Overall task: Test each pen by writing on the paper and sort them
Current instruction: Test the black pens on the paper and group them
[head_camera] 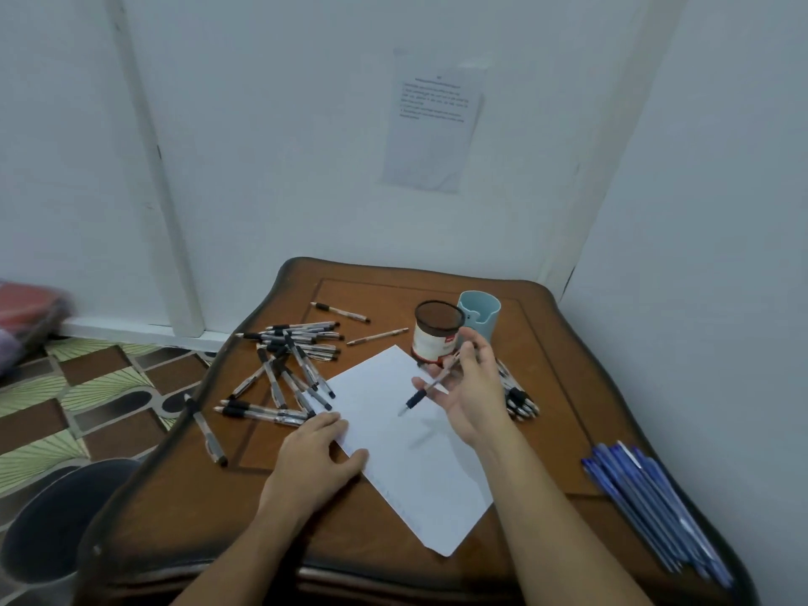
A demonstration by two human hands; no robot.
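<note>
A white sheet of paper (406,448) lies at an angle on the wooden table (546,387). My left hand (317,452) rests flat on the sheet's left edge. Above the paper my right hand (465,387) holds a black-grip pen (430,384), tip pointing down-left just over the sheet. A heap of black-and-clear pens (288,365) is spread left of the paper. A smaller bunch of the same pens (518,398) lies right of my right hand. Several blue pens (651,505) lie at the table's right edge.
A white-and-red cup with a dark rim (437,336) and a light blue cup (478,317) stand behind the paper. A lone pen (205,428) lies near the left table edge. A dark bin (57,518) sits on the floor at left. Walls close behind and right.
</note>
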